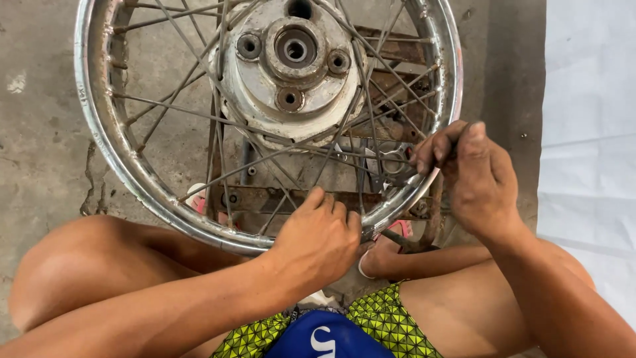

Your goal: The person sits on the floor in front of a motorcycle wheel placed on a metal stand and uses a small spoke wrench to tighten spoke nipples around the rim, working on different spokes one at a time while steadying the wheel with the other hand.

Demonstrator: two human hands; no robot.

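Chromed steel, pitted with rust, makes up the spoked wheel (265,126) lying flat in front of you, resting on a rusty metal frame (298,197) on the concrete floor (40,152), with its near arc just ahead of your crossed legs. Its hub (291,59), a dull grey drum with bolt holes, sits at the centre of the wheel, toward the far side of your view. Your left hand (318,238) rests on the near arc of the rim (112,152), fingers curled over the edge; I cannot tell how firmly that grip closes. Your right hand (474,176) is at the right side of the rim, thumb and fingers pinched narrow around a small dark tool or spoke end (457,136), too blurred to name surely. A white sheet (589,132) lies on the floor well to the right of the wheel. Judging by its build, the wheel will feel heavy and rigid as a whole, weighted toward the hub, while the thin spokes (199,113) would flex and could bend if you lift by them. The rim is the sound place to hold; its chrome looks slick and its rusty patches rough.
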